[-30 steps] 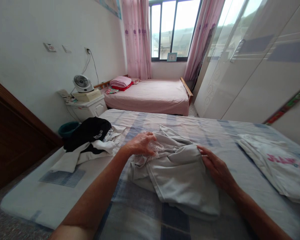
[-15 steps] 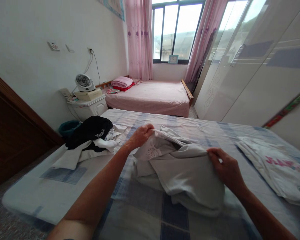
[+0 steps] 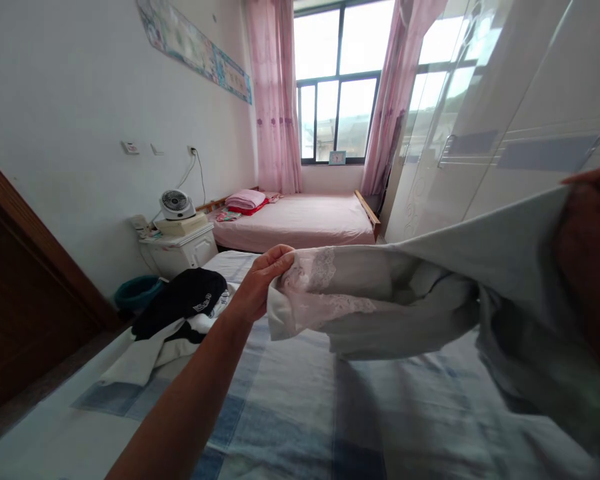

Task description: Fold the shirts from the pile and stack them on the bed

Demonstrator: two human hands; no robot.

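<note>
A pale grey garment with a lace patch hangs stretched in the air above the checked bed. My left hand pinches its lace end at the middle of the view. My right hand grips the other end high at the right edge, close to the camera and partly cut off. The cloth sags between the two hands and drapes down at the right.
A heap of black and white clothes lies on the bed's left side. Beyond stand a white nightstand with a small fan, a teal bin, a pink bed and a white wardrobe along the right.
Both hands have lifted the grey garment off the bed and pulled it apart; the right hand rose high to the right. The view tilted upward.
</note>
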